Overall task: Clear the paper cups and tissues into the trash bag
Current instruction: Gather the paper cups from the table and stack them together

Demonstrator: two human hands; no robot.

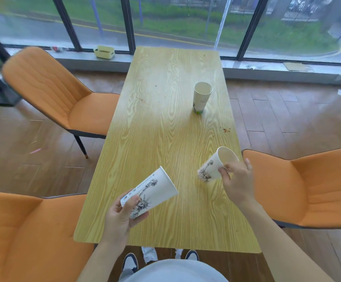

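Observation:
My left hand [120, 218] grips a tall white paper cup [153, 190] with a statue print, tilted with its mouth up and to the right, above the near part of the wooden table [157, 139]. My right hand [238, 182] holds a second printed paper cup [216, 165] by its rim side, tilted with the mouth toward the right, over the table's right edge. A third paper cup [201, 97] stands upright farther back on the right half of the table. White crumpled tissues [149, 254] lie on the floor under the near table edge by my shoes. No trash bag is visible.
Orange chairs stand at the far left [49, 94], near left [23, 231] and near right [311, 190]. A reddish stain [226, 130] marks the table's right edge. A yellow-green basket [104, 51] sits on the window sill. Scraps litter the wood floor at left.

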